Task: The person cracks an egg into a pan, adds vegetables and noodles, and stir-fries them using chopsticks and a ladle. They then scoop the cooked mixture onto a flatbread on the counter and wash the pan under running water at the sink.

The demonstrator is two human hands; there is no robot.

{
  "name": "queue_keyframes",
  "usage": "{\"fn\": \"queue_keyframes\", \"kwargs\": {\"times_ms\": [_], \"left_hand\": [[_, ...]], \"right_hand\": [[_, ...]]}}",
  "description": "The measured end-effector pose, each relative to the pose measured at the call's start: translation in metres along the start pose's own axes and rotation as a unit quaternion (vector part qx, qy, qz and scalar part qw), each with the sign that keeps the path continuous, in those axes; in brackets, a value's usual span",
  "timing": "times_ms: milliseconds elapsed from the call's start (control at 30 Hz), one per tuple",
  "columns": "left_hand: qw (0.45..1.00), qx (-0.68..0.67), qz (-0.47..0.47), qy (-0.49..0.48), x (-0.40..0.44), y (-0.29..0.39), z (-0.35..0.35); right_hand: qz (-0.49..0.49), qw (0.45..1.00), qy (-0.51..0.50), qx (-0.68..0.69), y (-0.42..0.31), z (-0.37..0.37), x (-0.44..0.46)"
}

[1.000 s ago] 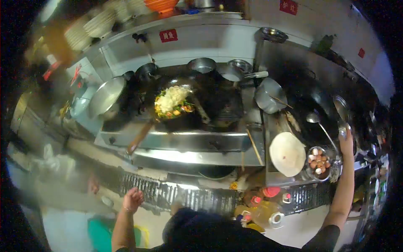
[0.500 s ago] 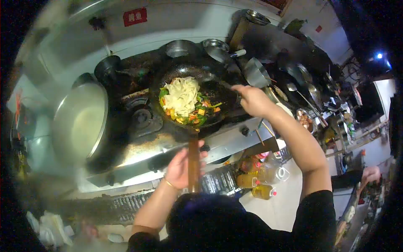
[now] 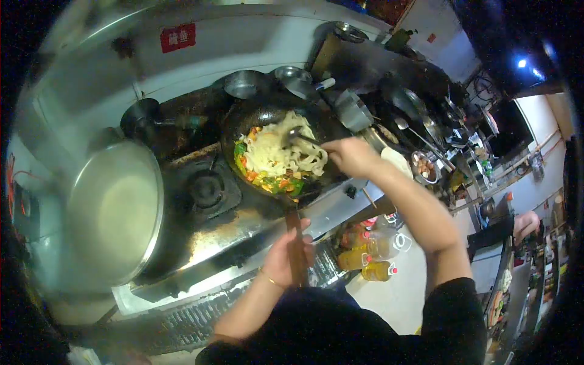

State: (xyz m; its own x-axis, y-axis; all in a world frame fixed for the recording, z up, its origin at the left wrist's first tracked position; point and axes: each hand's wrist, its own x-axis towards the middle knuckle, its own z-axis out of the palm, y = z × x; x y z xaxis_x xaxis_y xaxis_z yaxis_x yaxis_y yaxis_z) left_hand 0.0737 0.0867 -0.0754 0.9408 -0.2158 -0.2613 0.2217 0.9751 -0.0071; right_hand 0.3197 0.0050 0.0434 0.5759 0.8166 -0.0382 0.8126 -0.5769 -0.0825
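Note:
A dark wok sits on the stove in the middle of the view. In it, pale wide noodles lie over chopped green, orange and yellow vegetables. My left hand is closed around the wok's wooden handle, which points toward my body. With fingers curled, my right hand grips the handle of a ladle. The ladle's head is among the noodles, its lower part hidden by them.
Left of the wok stand a burner and a large pot of cloudy liquid. Metal bowls and a saucepan line the back. Oil bottles stand on the floor. Another person's arm shows at right.
The ladle has come into plain sight in the noodles, which have spread out to the right from a heap. My right hand has shifted slightly down, and the whole view has turned a little.

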Motion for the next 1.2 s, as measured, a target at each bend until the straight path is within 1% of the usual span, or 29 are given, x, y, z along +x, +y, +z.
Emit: {"fn": "queue_keyframes", "kwargs": {"times_ms": [33, 67, 133, 200, 233, 267, 333, 400, 433, 467, 533, 567, 600, 667, 767, 800, 867, 933, 1000, 1067, 1133, 1167, 1200], "left_hand": [[1.0, 0.01, 0.0, -0.01, -0.006, -0.001, 0.002], [1.0, 0.019, -0.001, -0.017, -0.011, -0.001, 0.004], [1.0, -0.008, -0.016, -0.024, -0.014, -0.001, 0.004], [0.999, -0.016, -0.018, -0.037, -0.011, 0.001, 0.002], [1.0, -0.004, -0.01, -0.028, -0.011, 0.0, 0.005], [1.0, -0.01, -0.013, -0.026, -0.012, 0.0, 0.005], [0.999, -0.019, -0.024, -0.025, -0.011, 0.0, 0.005], [0.999, -0.033, -0.025, -0.02, -0.011, 0.0, 0.006], [0.999, -0.043, -0.026, -0.017, -0.012, -0.002, 0.005], [0.998, -0.051, -0.025, -0.021, -0.011, -0.004, 0.003], [0.997, -0.062, -0.026, -0.028, -0.009, -0.003, 0.001], [0.997, -0.058, -0.025, -0.032, -0.009, -0.003, 0.002], [0.998, -0.057, -0.024, -0.025, -0.01, -0.003, 0.003], [0.998, -0.053, -0.016, -0.018, -0.008, -0.004, 0.005], [0.997, -0.071, -0.021, -0.032, -0.007, -0.007, 0.006], [0.996, -0.075, -0.024, -0.038, -0.006, -0.009, 0.007], [0.998, -0.059, -0.014, -0.01, -0.006, -0.013, 0.008], [0.999, -0.044, -0.003, -0.003, -0.001, -0.013, 0.011], [0.999, -0.037, 0.002, -0.006, -0.001, -0.015, 0.01], [0.999, -0.049, 0.005, -0.008, 0.002, -0.018, 0.013], [0.999, -0.051, 0.011, -0.007, 0.0, -0.02, 0.014], [0.999, -0.043, 0.013, -0.005, 0.0, -0.019, 0.014], [0.999, -0.036, 0.015, -0.003, 0.0, -0.019, 0.013]], "right_hand": [[-0.012, 1.0, 0.003, 0.018, -0.004, 0.013, 0.0], [-0.031, 0.999, -0.009, 0.03, -0.018, 0.008, -0.008], [-0.107, 0.988, -0.041, 0.102, -0.015, -0.007, -0.03], [-0.112, 0.988, -0.079, 0.066, -0.003, -0.032, -0.048], [-0.056, 0.99, -0.126, 0.018, -0.001, -0.047, -0.048], [-0.059, 0.993, -0.103, 0.01, 0.014, -0.046, -0.043], [-0.012, 0.997, -0.073, -0.035, 0.015, -0.039, -0.021], [-0.031, 0.999, 0.026, 0.031, 0.018, 0.01, 0.005], [-0.031, 0.998, 0.027, 0.052, 0.006, 0.022, 0.01], [-0.074, 0.994, 0.053, 0.059, -0.002, 0.031, 0.012], [-0.134, 0.982, 0.035, 0.129, -0.001, 0.031, -0.003], [-0.117, 0.988, -0.033, 0.098, 0.001, 0.011, -0.017], [-0.136, 0.985, -0.055, 0.091, 0.009, -0.01, -0.031], [-0.112, 0.99, -0.09, 0.0, 0.03, -0.043, -0.049], [-0.041, 0.995, -0.038, -0.079, 0.043, -0.034, -0.039], [-0.028, 0.997, -0.006, -0.076, 0.045, -0.013, -0.029], [-0.045, 0.999, 0.002, -0.007, 0.031, 0.011, -0.019], [-0.114, 0.992, 0.009, 0.058, 0.028, 0.008, -0.027], [-0.103, 0.994, -0.045, 0.012, 0.028, -0.03, -0.043], [-0.078, 0.995, -0.061, 0.021, 0.044, -0.058, -0.044], [-0.053, 0.992, 0.017, 0.111, 0.062, -0.053, -0.023], [-0.06, 0.989, 0.034, 0.131, 0.074, -0.037, -0.003], [-0.026, 0.985, 0.02, 0.17, 0.069, -0.02, 0.006]]}}
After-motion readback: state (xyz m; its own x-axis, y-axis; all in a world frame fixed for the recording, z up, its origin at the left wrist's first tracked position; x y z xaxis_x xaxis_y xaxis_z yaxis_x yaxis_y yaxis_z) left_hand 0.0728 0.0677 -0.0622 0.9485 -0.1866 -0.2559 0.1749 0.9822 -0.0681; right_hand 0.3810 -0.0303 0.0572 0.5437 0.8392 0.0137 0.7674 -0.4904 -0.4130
